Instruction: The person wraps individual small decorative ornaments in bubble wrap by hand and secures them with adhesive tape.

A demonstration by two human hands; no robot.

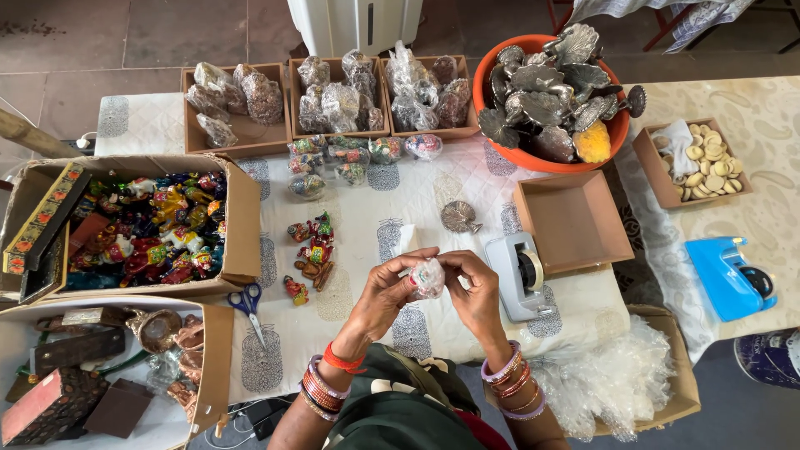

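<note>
Both my hands pinch a small plastic-wrapped figurine point(427, 277) above the white tablecloth point(467, 192), left hand point(385, 293) and right hand point(475, 293) closed on its sides. It looks light, the wrap slippery and crinkly, so I grip the firm middle, beside the grey tape dispenser point(521, 275).

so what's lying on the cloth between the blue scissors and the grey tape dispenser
In the head view, between the scissors and the tape dispenser lie small painted figurines, and both hands, left hand and right hand, holding a small plastic-wrapped item above the cloth.
</note>
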